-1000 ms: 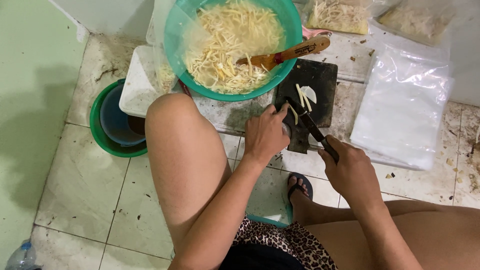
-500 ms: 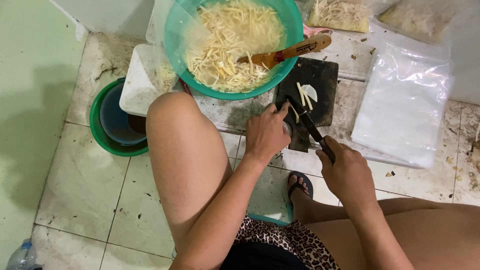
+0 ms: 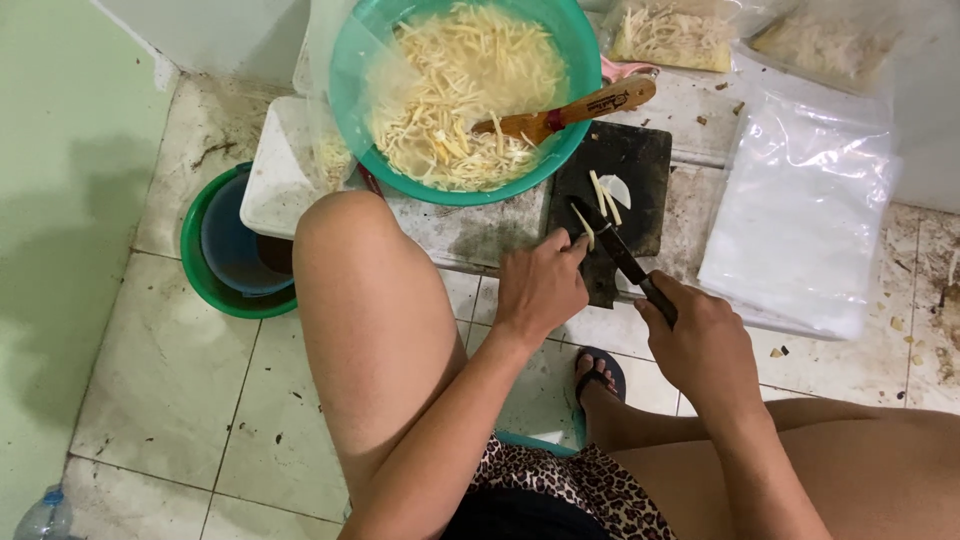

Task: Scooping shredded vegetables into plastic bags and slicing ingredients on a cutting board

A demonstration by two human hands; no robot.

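Change since the earlier views: the knife [image 3: 612, 243] is sitting slightly further left on the black cutting board [image 3: 630, 165], its tip now close to the left fingertips; the pale strips [image 3: 603, 195] on the board are lying much as they were. Judged from this, the slicing is going forward in small strokes, with little uncut material left.

Hands:
- Left hand [image 3: 541, 285]: curled, fingertips pressing down at the board's near-left edge, apparently pinning a small pale piece; the piece itself is mostly hidden.
- Right hand [image 3: 697, 340]: closed around the knife's dark handle, blade angling up and left over the board.

Item being worked: the pale strips and one whitish slice [image 3: 618, 188], lying mid-board just beyond the blade.

Surroundings:
- Green bowl [image 3: 352, 80], touching the board's far-left corner, holding shredded pale strips in liquid, with a wooden spoon [image 3: 575, 107] resting on its rim.
- White tray [image 3: 275, 175] under the bowl's left side.
- Green bucket [image 3: 200, 265] with a blue container inside, on the tiled floor [image 3: 170, 400].
- Clear plastic bags [image 3: 810, 215] lying right of the board; filled bags [image 3: 665, 35] beyond.

Obstructions: the bowl and spoon handle are crowding the board's far side; the left fingertips are lying near the blade.
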